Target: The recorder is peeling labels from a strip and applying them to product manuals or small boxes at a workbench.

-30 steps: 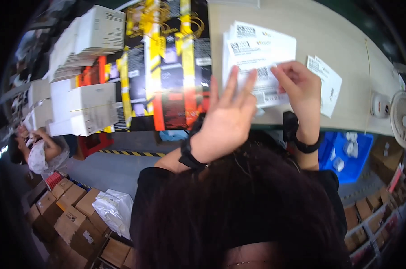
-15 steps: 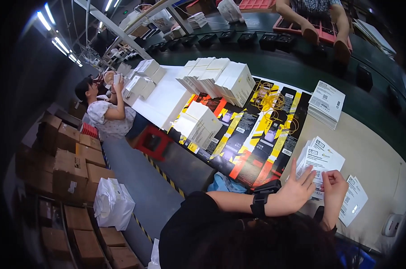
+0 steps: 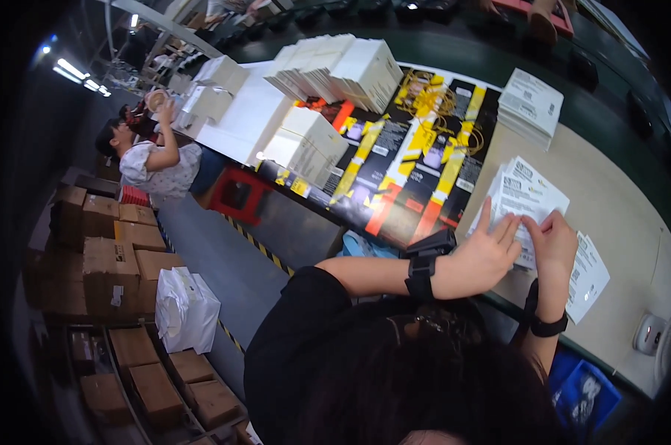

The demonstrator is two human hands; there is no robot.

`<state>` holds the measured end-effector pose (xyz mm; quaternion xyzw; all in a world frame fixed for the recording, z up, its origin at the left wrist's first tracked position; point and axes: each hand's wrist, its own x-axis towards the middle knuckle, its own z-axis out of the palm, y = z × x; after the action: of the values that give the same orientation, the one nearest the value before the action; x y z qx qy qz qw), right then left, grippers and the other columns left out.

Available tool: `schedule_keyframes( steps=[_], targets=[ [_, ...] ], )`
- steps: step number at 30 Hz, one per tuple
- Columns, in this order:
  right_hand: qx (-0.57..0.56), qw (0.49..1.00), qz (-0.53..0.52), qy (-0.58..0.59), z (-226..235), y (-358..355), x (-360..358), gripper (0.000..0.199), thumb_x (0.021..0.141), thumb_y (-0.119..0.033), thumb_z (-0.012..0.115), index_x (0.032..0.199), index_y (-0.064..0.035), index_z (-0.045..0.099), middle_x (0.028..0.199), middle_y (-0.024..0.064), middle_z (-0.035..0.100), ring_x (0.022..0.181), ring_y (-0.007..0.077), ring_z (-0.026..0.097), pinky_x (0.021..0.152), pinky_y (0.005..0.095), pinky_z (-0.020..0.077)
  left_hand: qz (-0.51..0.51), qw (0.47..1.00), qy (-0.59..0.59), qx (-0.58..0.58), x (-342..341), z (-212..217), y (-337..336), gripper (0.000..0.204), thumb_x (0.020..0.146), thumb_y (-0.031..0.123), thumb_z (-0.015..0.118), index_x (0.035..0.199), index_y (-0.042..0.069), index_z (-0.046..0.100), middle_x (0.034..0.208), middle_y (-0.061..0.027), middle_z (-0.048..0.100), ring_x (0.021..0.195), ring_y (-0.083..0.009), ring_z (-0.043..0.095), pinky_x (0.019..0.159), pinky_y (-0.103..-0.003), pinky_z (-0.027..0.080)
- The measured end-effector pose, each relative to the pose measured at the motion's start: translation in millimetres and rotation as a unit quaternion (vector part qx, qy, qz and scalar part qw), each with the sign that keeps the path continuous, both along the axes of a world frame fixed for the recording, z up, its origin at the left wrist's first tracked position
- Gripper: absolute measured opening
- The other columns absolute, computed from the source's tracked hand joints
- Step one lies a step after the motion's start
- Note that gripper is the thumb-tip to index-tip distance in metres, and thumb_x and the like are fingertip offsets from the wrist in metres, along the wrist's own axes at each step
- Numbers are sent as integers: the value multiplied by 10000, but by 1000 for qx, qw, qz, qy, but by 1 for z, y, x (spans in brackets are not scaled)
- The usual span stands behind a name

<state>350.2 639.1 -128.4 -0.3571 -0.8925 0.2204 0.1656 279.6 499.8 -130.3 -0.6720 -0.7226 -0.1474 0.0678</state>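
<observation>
A loose pile of white printed sheets or thin booklets (image 3: pixel 527 194) lies on the right of the table, fanned unevenly. My left hand (image 3: pixel 480 256) rests on its near left side, fingers stretched out and slightly apart. Against the pile's near right side is my right hand (image 3: pixel 552 241), its thumb and forefinger pinched together beside the left fingertips. What the pinch holds, if anything, is too small to make out. A few more white printed sheets (image 3: pixel 589 278) lie beside my right hand, partly behind it. Farther back stands a neat stack of similar white pieces (image 3: pixel 532 107).
Yellow rubber bands (image 3: pixel 432 96) lie on black-and-yellow printed sheets (image 3: pixel 395 178). Banded white stacks (image 3: pixel 365 74) and a white block-like stack (image 3: pixel 306 144) stand to the left. Another person (image 3: pixel 161 159) works at the far left. A blue bin (image 3: pixel 591 393) sits below the table edge.
The view has shifted, so the table sits higher in the picture. My right thumb and forefinger have come closer to my left fingertips over the pile.
</observation>
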Motion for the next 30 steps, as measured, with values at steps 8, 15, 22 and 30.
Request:
schedule_keyframes(
  steps=[8, 15, 22, 30],
  targets=[
    [181, 963, 62, 190, -6, 4, -4, 485, 761, -258, 623, 1154, -46, 435, 1219, 184, 396, 1141, 366, 345, 931, 392, 301, -6, 998, -69, 12, -11, 1, -4, 199, 712, 140, 501, 826, -22, 485, 1172, -283, 442, 1154, -361, 396, 950, -606, 191],
    [91, 990, 37, 103, -34, 5, -5, 463, 856, -197, 469, 1273, -47, 335, 1305, 228, 299, 1210, 407, 259, 994, 421, 252, -91, 991, -99, -17, -23, 0, -17, 109, 759, 106, 517, 811, 29, 461, 1241, -119, 451, 1207, -293, 359, 969, -582, 175],
    [-80, 955, 88, 271, -27, 17, 7, 469, 868, -192, 447, 1290, -47, 301, 1316, 238, 280, 1215, 384, 282, 1007, 388, 241, -123, 988, -81, -41, -28, 19, -27, 131, 769, 99, 531, 773, 31, 419, 1266, -117, 428, 1242, -296, 305, 982, -570, 140],
    [2, 990, 87, 115, -20, -3, 3, 605, 842, -236, 507, 1327, -30, 209, 1368, 219, 202, 1271, 324, 213, 1028, 351, 195, -37, 995, -87, -25, -27, 15, -6, 95, 792, 69, 505, 823, 11, 437, 1298, -181, 368, 1239, -332, 294, 989, -521, 195]
  ],
)
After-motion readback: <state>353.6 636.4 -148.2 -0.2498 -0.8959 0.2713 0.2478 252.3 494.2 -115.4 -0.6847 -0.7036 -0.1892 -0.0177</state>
